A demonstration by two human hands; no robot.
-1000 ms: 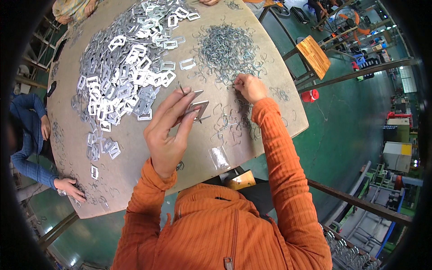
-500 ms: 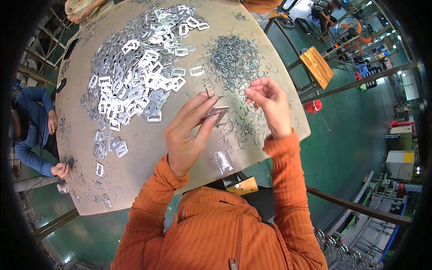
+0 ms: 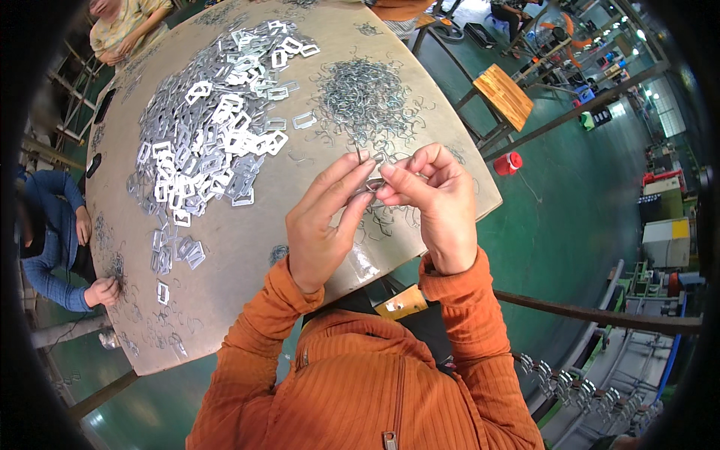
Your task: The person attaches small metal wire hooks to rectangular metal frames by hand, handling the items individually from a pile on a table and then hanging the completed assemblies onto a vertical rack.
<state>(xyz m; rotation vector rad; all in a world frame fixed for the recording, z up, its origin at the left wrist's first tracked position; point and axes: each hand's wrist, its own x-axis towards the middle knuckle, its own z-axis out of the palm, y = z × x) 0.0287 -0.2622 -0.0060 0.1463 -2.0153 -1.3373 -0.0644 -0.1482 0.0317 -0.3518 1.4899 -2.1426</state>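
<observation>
Left hand [image 3: 324, 225] grips metal piece [image 3: 373, 184]; right hand [image 3: 444, 206] pinched alongside; hook pile [image 3: 366, 97] beyond, frame heap [image 3: 214, 127] leftward.

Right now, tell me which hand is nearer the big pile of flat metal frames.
Left. The left hand is apart from the pile of metal frames, to its right and closer to the wearer; the right hand is farther right, beyond the left hand.

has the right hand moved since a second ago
Yes: judged against the wire pile, the right hand has drawn back from the pile's near edge toward the person, and its fingertips are now close to the left hand.
</observation>
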